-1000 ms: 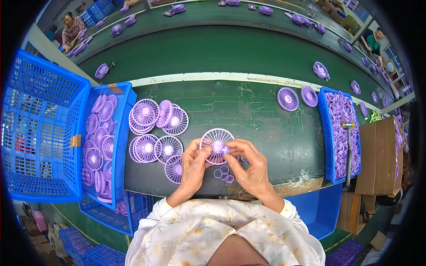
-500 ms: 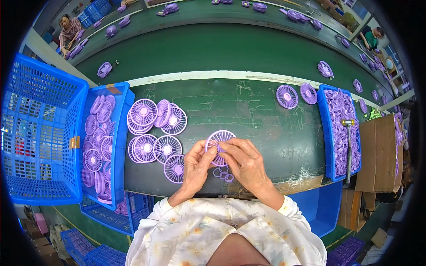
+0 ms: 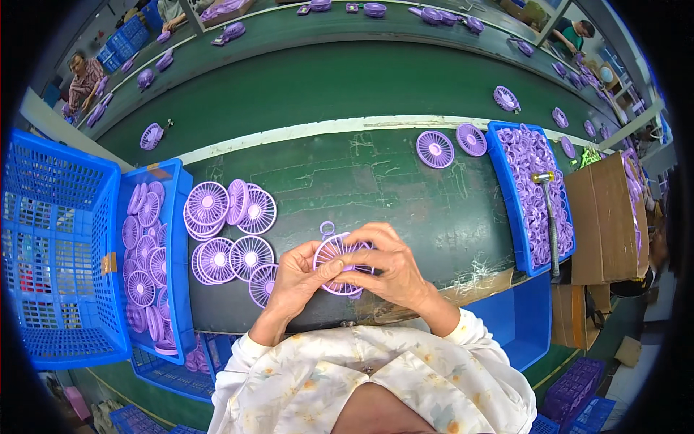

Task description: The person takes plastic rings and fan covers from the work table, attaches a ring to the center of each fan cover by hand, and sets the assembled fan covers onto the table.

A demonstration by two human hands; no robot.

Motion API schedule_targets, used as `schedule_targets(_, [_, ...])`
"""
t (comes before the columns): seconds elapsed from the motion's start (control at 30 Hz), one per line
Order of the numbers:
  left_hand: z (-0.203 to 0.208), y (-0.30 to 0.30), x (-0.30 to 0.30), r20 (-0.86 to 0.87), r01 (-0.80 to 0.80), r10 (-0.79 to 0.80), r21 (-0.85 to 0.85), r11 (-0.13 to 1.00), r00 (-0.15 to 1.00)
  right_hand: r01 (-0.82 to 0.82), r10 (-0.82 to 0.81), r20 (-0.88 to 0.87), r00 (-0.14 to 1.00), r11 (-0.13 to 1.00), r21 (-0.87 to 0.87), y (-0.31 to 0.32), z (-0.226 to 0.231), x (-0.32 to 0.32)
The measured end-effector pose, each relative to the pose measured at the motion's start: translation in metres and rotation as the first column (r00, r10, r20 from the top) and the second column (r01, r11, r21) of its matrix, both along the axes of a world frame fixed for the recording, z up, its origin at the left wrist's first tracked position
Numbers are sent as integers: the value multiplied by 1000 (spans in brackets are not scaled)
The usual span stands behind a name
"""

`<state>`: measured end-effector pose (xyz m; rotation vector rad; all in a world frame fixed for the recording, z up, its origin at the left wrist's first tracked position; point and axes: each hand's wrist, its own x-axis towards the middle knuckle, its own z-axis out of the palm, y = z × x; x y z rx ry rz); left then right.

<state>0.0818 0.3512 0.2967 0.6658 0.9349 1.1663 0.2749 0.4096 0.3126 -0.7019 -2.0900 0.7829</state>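
Note:
A round purple fan grille (image 3: 335, 254) is held in both hands just above the green worktable (image 3: 376, 181). My left hand (image 3: 298, 278) grips its left rim with the thumb across the spokes. My right hand (image 3: 387, 264) covers its right side and top, fingers curled over it. A small purple ring (image 3: 327, 228) lies on the table just beyond the grille. Several more purple grilles (image 3: 228, 231) lie in a loose pile to the left of my left hand.
A shallow blue tray (image 3: 153, 260) of grilles and a large blue crate (image 3: 54, 246) stand at the left. Another blue tray (image 3: 531, 192) of small purple parts sits at the right, beside cardboard boxes (image 3: 603, 217). Two grilles (image 3: 435, 149) lie at the back. Beyond runs a green conveyor (image 3: 325, 79); other people work there.
Both hands have drawn the grille slightly nearer to my body and lower over the table, and the right hand's fingers now close further over it.

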Motion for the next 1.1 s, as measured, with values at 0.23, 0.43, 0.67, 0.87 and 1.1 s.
schedule_targets(0.23, [31, 20, -13, -313, -99, 160, 201, 975, 936, 343, -400, -98, 911, 870, -354, 4, -19, 32])
schedule_targets(0.43, [32, 25, -18, -415, -84, 154, 182, 980, 897, 253, -315, -38, 948, 825, -505, -10, -24, 40])
schedule_targets(0.67, [18, 3, 30, -244, 163, -144, 60, 985, 959, -209, -227, -377, 898, 535, -819, -22, -20, 28])
schedule_targets(0.87, [24, 15, 37, -347, 277, -243, 50, 960, 906, -93, -152, -232, 961, 611, -786, -14, -16, 40])
schedule_targets(1.1, [41, 68, 38, -811, 297, 138, 359, 885, 569, 493, -494, 67, 867, 832, -255, -7, -12, 56])
